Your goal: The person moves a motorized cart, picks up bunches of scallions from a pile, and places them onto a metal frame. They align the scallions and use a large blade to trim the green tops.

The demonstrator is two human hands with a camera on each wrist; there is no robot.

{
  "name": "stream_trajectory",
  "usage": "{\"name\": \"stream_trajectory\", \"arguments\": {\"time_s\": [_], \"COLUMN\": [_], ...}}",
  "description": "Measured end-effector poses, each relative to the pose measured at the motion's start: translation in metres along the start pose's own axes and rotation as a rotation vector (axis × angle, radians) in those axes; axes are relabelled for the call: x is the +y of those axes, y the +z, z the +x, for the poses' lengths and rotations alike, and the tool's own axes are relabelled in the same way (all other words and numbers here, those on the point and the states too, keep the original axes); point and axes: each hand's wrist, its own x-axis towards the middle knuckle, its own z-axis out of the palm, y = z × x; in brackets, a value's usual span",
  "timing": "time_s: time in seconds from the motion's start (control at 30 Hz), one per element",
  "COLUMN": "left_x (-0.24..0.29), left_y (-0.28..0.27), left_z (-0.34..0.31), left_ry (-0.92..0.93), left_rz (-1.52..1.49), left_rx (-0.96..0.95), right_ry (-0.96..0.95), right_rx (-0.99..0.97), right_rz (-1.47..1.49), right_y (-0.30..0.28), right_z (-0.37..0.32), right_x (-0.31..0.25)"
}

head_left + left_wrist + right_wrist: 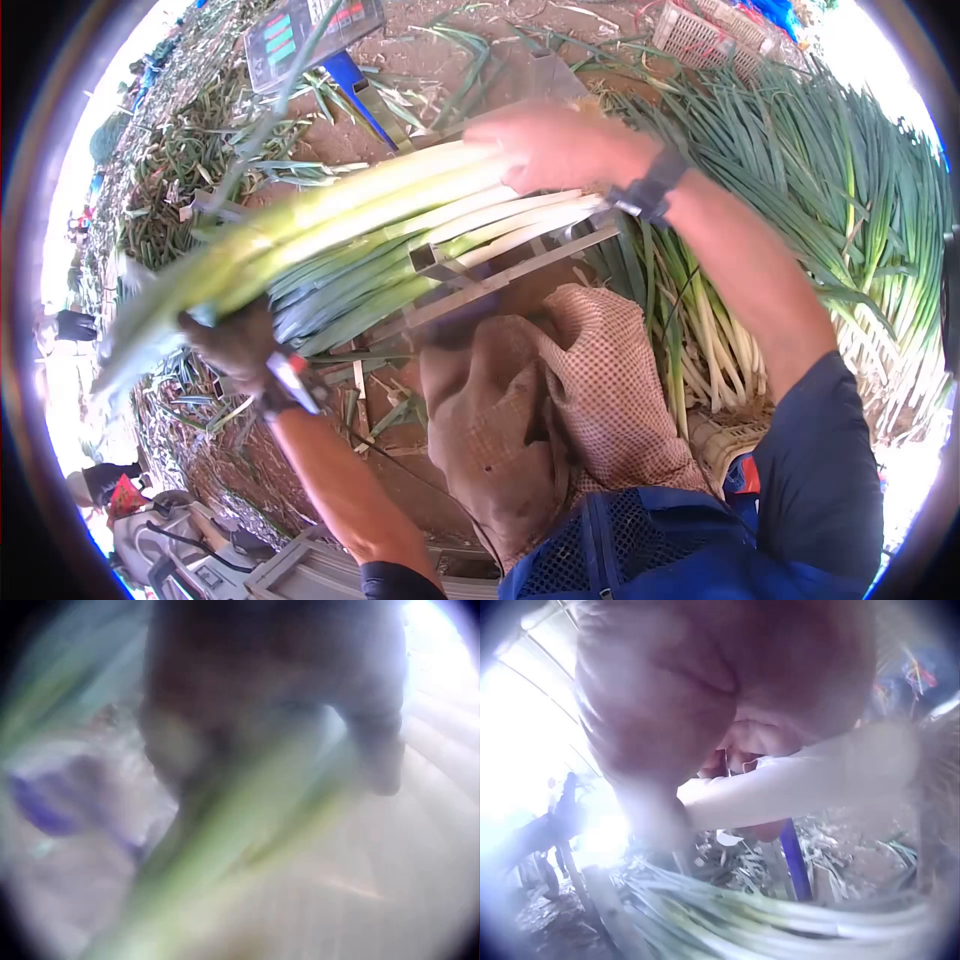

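Observation:
A few long leeks [330, 212] slant across the head view, blurred, above a bundle of other leeks [375, 275] lying in a metal rack [505, 280]. My right hand [565, 145] grips the held stalks near their white ends. In the right wrist view its fingers curl round a thick white stalk [802, 787]. Toward the leafy end, my left hand [235, 345] is under the green part. The left wrist view, blurred, has a pale green stalk [232, 810] running between thumb and fingers.
A big pile of leeks [800, 190] lies to the right. Behind the rack stands a scale display [310, 40] on a blue post [358, 100]. A plastic crate [705, 40] sits at the back right. Leaf scraps [190, 200] cover the ground at left.

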Motion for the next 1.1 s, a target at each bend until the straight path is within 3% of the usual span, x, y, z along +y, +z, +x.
{"name": "stream_trajectory", "arguments": {"time_s": [0.03, 0.07, 0.13, 0.17, 0.27, 0.37, 0.4, 0.47, 0.53, 0.57, 0.63, 0.73, 0.83, 1.0, 1.1], "left_x": [-0.023, -0.051, -0.092, -0.111, -0.091, -0.073, -0.073, -0.093, -0.129, -0.148, -0.159, -0.140, -0.105, -0.053, -0.071], "left_y": [-0.030, -0.057, -0.115, -0.087, -0.040, -0.001, 0.040, 0.067, 0.058, 0.050, 0.033, 0.008, 0.038, -0.058, -0.149], "left_z": [-0.015, -0.031, -0.066, -0.096, -0.122, -0.116, -0.106, -0.080, -0.037, -0.014, 0.018, 0.049, 0.042, 0.014, 0.000], "left_ry": [-0.140, -0.285, -0.799, -0.804, -0.778, -0.466, -0.553, -0.323, 0.279, 0.351, 0.199, 0.119, -0.397, -0.366, -0.021], "left_rz": [-0.035, -0.048, -0.285, 0.260, 0.493, 1.178, 1.114, 1.392, 1.631, 1.719, 2.115, 2.276, 2.707, 2.484, 2.311], "left_rx": [0.141, 0.154, 0.300, 0.375, 0.334, -0.086, 0.058, -0.166, -0.636, -0.769, -0.941, -0.944, -0.664, 0.176, 0.122], "right_ry": [0.155, 0.313, 0.284, 0.289, 0.346, 0.368, 0.384, 0.406, 0.417, 0.426, 0.401, 0.389, 0.359, 0.398, 0.379], "right_rx": [-0.097, -0.192, -0.236, -0.166, -0.025, 0.065, 0.072, 0.105, 0.116, 0.126, 0.142, 0.151, 0.202, 0.196, 0.209], "right_rz": [0.001, 0.002, -0.077, -0.089, 0.018, 0.018, 0.018, 0.044, 0.073, 0.087, 0.107, 0.093, 0.047, 0.054, 0.070], "right_y": [0.008, 0.014, 0.106, 0.120, 0.129, 0.143, 0.145, 0.146, 0.142, 0.142, 0.147, 0.151, 0.157, 0.158, 0.152], "right_z": [-0.006, -0.019, -0.055, -0.076, -0.093, -0.090, -0.090, -0.093, -0.093, -0.093, -0.096, -0.097, -0.096, -0.097, -0.095], "right_x": [-0.008, -0.016, 0.061, 0.066, 0.061, 0.057, 0.057, 0.055, 0.050, 0.051, 0.060, 0.061, 0.062, 0.061, 0.063]}}
